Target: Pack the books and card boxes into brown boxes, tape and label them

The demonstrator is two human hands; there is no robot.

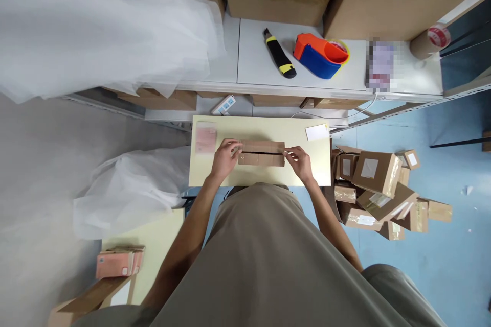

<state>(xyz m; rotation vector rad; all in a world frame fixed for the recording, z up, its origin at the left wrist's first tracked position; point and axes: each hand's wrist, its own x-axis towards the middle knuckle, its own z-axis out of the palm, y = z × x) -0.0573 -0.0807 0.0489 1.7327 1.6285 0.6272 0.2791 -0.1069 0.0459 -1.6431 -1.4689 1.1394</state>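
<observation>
A small brown cardboard box (261,159) lies on the pale yellow table (261,178), its two top flaps meeting with a narrow dark gap between them. My left hand (226,157) pinches the box's left end. At the opposite end, the fingers of my right hand (299,161) are closed on the box's edge. A pink packet (206,138) rests on the table left of my left hand. Beyond my right hand lies a white card or label (316,132).
On the grey shelf ahead are a box cutter (280,54), an orange and blue tape dispenser (321,56) and a tape roll (429,42). Several taped boxes (378,173) are piled at the right. White plastic sheeting (134,184) hangs at left, near pink packets (117,263).
</observation>
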